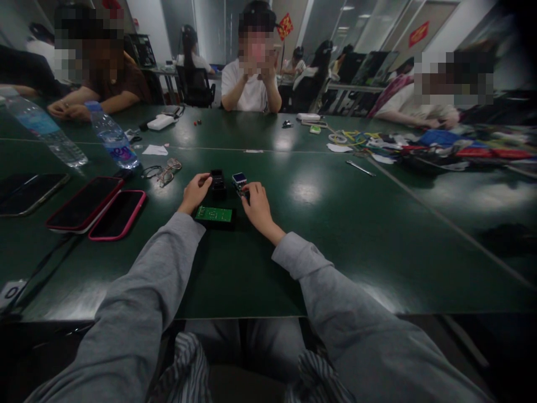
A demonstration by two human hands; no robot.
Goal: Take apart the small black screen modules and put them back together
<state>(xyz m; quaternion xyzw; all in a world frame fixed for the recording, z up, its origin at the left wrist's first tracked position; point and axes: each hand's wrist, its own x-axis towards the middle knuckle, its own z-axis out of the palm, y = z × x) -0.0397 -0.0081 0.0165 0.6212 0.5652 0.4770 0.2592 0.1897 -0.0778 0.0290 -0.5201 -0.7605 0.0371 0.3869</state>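
My left hand [195,193] is closed, its fingertips pinching the left side of a small black case [217,184] with a hollow inside. In front of that case lies a green circuit board [214,214] in a dark frame or tray, close to my left wrist. My right hand [258,207] is closed on a small electronic module with a screen [239,178], held tilted at its lower end. The fingers partly cover the module, so its lower part is hidden.
Phones [117,215], glasses [168,172] and water bottles [112,137] are at the left of the green table [356,252]. A wrench [361,168] lies at the right, before a pile of cables and bags [461,148]. Several people sit around, one person [251,84] opposite.
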